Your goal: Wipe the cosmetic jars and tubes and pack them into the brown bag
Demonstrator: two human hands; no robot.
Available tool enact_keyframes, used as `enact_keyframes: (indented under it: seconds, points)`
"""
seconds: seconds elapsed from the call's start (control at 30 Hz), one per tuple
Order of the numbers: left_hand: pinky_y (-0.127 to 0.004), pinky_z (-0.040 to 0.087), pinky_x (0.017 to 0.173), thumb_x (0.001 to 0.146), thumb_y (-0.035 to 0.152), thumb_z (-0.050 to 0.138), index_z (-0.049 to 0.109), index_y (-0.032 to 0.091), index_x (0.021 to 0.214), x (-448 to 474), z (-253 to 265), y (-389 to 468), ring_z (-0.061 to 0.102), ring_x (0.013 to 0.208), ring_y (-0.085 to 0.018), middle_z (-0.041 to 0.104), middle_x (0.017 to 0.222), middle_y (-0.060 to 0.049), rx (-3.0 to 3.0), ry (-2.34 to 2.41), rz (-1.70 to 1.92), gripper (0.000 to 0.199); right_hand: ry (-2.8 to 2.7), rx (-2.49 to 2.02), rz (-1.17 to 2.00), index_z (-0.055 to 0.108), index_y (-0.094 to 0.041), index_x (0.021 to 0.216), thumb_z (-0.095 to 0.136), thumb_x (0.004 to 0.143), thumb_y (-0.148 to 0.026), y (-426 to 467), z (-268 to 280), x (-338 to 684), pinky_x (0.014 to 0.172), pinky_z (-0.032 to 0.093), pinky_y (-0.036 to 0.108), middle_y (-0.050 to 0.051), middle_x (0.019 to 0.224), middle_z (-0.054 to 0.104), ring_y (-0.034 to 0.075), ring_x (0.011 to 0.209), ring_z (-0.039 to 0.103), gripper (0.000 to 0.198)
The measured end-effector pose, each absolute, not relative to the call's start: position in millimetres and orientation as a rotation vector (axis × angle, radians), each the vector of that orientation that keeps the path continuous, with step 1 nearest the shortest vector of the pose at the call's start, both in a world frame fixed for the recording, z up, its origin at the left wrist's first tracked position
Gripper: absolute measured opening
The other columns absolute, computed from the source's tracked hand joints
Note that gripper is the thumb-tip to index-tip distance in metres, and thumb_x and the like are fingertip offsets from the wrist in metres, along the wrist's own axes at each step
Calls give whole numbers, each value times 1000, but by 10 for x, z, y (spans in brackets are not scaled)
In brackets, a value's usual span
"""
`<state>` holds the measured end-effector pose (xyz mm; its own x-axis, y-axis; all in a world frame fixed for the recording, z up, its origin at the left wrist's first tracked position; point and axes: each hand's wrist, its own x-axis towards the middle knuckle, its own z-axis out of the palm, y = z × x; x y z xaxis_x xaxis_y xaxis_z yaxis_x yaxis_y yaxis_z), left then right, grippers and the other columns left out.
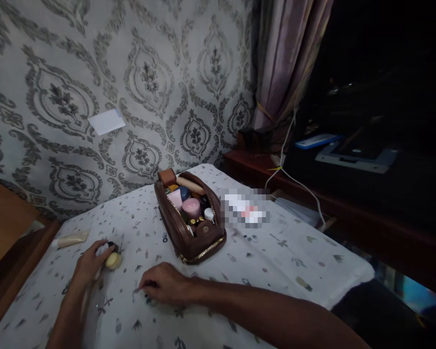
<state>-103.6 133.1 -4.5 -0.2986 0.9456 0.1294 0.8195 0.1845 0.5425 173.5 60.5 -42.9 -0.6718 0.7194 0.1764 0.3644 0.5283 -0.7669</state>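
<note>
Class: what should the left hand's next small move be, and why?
Perhaps the left hand should firm its grip on the black-capped container before shifting it: the fingers are around it, and the yellow-lidded jar sits close enough to be knocked.

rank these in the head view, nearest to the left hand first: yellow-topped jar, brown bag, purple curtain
1. Yellow-topped jar, just right of the left hand
2. Brown bag, farther right
3. Purple curtain, farthest back, to the right
</note>
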Motion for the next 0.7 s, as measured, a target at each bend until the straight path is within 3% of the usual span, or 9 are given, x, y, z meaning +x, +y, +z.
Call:
enact_keyframes:
  seconds: [0.1,0.2,0.3,0.4,0.47,0.57,0.7]
  points:
    - [-43,52,91,57,63,62,72,22,101,-1072,-57,1334,67,109,-36,76,110,-11,1762,2121,777,61,-2283,-881,980,77,-19,107,63,83,-15,612,-479,1713,68,44,19,1,90,78,13,76,67,28]
    - [-42,52,88,57,61,61,71,21,100,-1084,-73,1321,69,103,-35,76,104,-11,1776,2132,774,59,-2268,-883,977,77,-20,107,63,82,-15,616,-511,1700,67,45,19,2,88,79,14,75,67,29]
    - [-41,53,74,56,64,60,69,21,93,-1072,-66,1277,69,77,-32,74,76,-6,1734,2231,793,57,-2243,-886,986,77,-20,107,63,81,-14,609,-507,1700,68,45,19,1,89,78,14,74,67,30]
    - [-38,49,59,57,69,58,67,21,89,-1051,-11,1206,60,55,-28,52,45,4,1646,2315,827,58,-2225,-907,1004,78,-20,105,63,80,-12,597,-489,1703,66,45,19,0,86,78,13,73,66,30]
    - [-36,46,54,57,70,57,67,20,90,-1022,58,1155,55,50,-26,42,39,6,1599,2352,872,60,-2207,-912,1023,78,-19,104,62,79,-11,588,-478,1707,65,44,19,0,82,76,13,71,65,30]
    - [-34,44,52,57,70,58,67,19,92,-890,194,1055,51,48,-23,51,47,4,1650,2306,966,62,-2125,-907,1063,74,-17,112,62,78,-11,572,-460,1729,67,47,20,2,87,75,13,72,65,36]
    - [-34,52,66,62,59,66,68,22,92,-463,332,808,65,71,-24,75,89,-4,1974,1948,1000,47,-1940,-847,1113,49,-21,142,69,77,-23,550,-438,1766,76,53,27,10,127,61,18,90,67,68]
